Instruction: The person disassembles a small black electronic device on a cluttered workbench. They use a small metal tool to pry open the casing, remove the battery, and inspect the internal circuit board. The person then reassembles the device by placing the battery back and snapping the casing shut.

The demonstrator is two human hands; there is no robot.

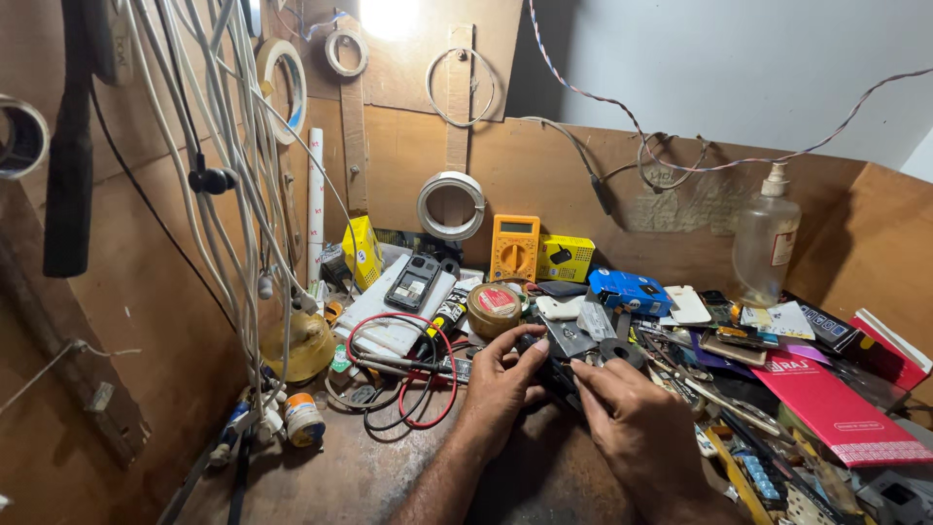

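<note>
While clutter crowds the workbench [389,476], both hands grip a small dark device [556,371].
Left hand [501,384] and right hand [627,413] close around it, near a yellow multimeter [514,247].

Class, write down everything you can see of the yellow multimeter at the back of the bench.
The yellow multimeter stands upright, leaning against the brown board wall. Its plastic-looking case has a pale display on top and a dark round dial below. A yellow box sits beside it on the right; clutter hides its base. Neither hand touches it.
</note>
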